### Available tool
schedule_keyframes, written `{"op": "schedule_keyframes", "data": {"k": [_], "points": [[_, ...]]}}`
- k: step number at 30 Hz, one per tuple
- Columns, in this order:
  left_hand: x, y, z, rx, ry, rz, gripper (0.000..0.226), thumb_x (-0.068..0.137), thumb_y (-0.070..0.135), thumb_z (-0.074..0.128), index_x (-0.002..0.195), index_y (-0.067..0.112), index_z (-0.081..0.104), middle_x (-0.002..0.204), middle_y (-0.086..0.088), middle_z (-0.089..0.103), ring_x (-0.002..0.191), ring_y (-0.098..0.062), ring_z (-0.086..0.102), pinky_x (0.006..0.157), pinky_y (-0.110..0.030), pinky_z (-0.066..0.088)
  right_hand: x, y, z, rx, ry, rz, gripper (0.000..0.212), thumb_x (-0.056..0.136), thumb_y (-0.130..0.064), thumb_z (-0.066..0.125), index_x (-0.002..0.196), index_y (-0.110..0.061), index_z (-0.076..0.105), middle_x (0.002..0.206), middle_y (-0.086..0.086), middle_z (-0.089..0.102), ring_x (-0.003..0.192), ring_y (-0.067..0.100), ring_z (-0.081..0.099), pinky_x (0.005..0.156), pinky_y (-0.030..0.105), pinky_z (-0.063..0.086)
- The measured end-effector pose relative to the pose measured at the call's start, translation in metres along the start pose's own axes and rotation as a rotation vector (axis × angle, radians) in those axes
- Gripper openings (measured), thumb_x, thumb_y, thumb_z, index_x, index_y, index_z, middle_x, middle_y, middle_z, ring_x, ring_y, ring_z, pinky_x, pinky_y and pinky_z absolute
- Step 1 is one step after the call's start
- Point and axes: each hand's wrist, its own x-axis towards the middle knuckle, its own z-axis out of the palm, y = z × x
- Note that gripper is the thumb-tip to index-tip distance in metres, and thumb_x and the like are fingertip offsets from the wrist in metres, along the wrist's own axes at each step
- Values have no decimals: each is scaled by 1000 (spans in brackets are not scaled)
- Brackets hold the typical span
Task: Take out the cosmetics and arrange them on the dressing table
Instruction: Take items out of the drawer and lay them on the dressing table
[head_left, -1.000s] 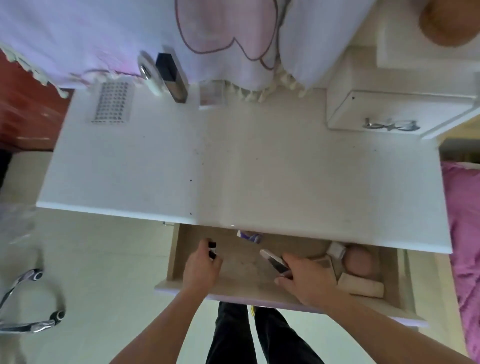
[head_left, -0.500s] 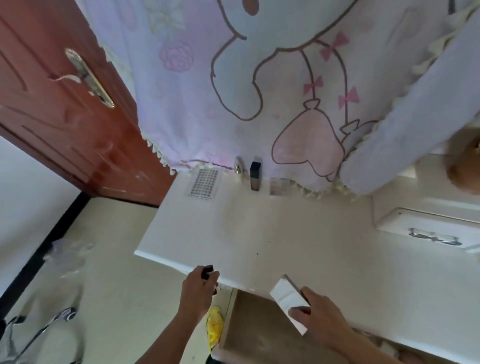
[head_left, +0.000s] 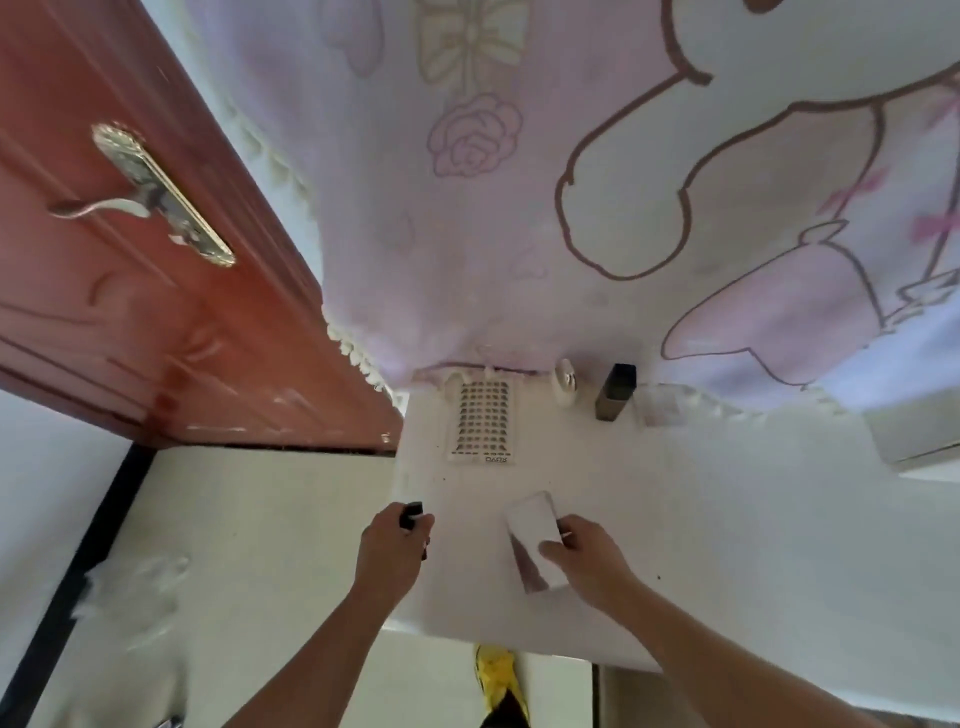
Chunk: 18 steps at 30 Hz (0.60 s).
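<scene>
My left hand (head_left: 390, 556) grips a small black cosmetic item (head_left: 411, 514) over the left edge of the white dressing table (head_left: 727, 545). My right hand (head_left: 584, 564) holds a flat white rectangular case (head_left: 532, 525) by its near end, above the tabletop. At the back of the table lie a patterned sheet of small dots (head_left: 483, 420), a round white item (head_left: 565, 387), a dark upright rectangular bottle (head_left: 614, 392) and a small clear box (head_left: 657, 408). The drawer is almost out of view at the bottom right.
A pink cartoon cloth (head_left: 571, 208) hangs over the back of the table. A red-brown door (head_left: 130, 286) with a metal handle (head_left: 150, 192) stands at the left. A white drawer unit (head_left: 919, 441) sits at the right. A yellow shoe (head_left: 496, 670) is on the pale floor below.
Both hands have lifted out of the drawer and moved forward over the tabletop, carrying the black item and the white case. The view has tilted up toward the door and cloth.
</scene>
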Motion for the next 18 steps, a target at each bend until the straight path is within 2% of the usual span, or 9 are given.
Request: {"op": "schedule_keyframes", "data": {"k": [3,5,6,8,10,13,16,18], "points": [[27,-8,-27,42,-10,-16,10,91,21,63,90,11,62,70,-5,67,72,-25,68,72,-41,56,23,-36,30,133,3,38,19,82,-26,70,95,-13,66,80,-2,64,74,19,60,64,31,46],[40,-13,-39,76,1,-21,12,92,21,61,91,9,61,72,-5,66,71,-25,68,67,-35,52,35,-49,45,206,-8,78,20,83,-25,71,92,-9,66,74,1,63,64,21,59,62,36,52],[46,-16,-45,102,16,-23,13,93,21,60,91,9,61,73,-5,66,71,-25,68,64,-33,49,40,-54,51,218,-14,91,19,84,-25,71,91,-8,66,73,2,64,59,20,59,57,34,52],[56,-20,-56,152,55,-29,13,93,22,59,91,10,60,73,-4,65,72,-25,66,62,-31,43,48,-63,59,194,-14,97,19,85,-24,70,89,-7,68,74,4,67,54,19,60,51,29,52],[67,-26,-66,183,91,-37,14,93,23,59,92,9,61,75,-5,66,74,-27,65,62,-31,39,54,-72,65,143,-8,91,20,83,-27,71,80,-8,67,68,2,65,55,18,60,53,30,51],[77,-25,-76,191,115,-32,15,92,22,60,91,7,62,73,-7,66,74,-27,65,63,-30,38,57,-82,70,-21,13,104,28,76,-34,74,61,-16,59,59,-5,61,56,11,57,49,25,40],[84,-16,-79,172,119,3,11,90,17,62,90,7,62,71,-3,64,67,-17,63,60,-28,40,60,-89,75,-95,27,117,31,69,-41,75,64,-13,63,63,-2,67,61,14,62,50,25,41],[88,-6,-78,123,119,21,5,88,12,65,90,10,62,71,3,62,65,-9,59,59,-24,41,62,-89,77,-146,34,113,35,67,-47,73,65,-14,63,62,-4,62,63,16,61,49,25,39]]}}
